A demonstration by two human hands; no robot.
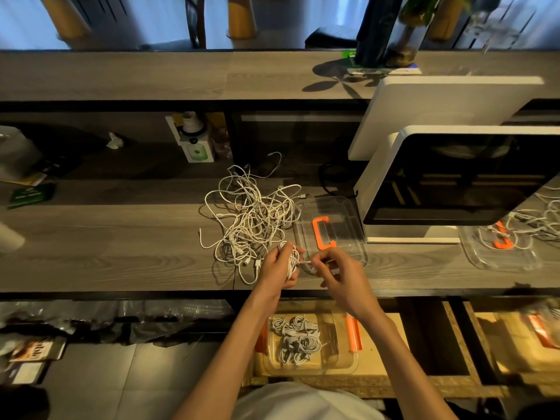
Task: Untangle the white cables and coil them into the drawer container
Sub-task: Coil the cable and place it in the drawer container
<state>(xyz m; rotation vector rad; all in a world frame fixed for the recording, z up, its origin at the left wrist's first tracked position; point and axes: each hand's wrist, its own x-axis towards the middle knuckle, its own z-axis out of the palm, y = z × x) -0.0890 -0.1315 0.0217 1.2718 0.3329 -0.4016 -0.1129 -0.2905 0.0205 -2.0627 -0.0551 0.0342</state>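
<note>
At the near edge of the grey wood-grain counter (106,237), the left hand (277,268) grips a coiled bundle of white cable (291,260) while the right hand (339,275) pinches its loose end, the two hands close together. The tangled heap of white cables (251,216) lies just behind, touching the clear plastic drawer container with an orange handle (328,230), which sits against the white monitor base (412,234); bare counter stretches leftward. Below the counter edge, a second clear tray (306,344) holds coiled white cables
</note>
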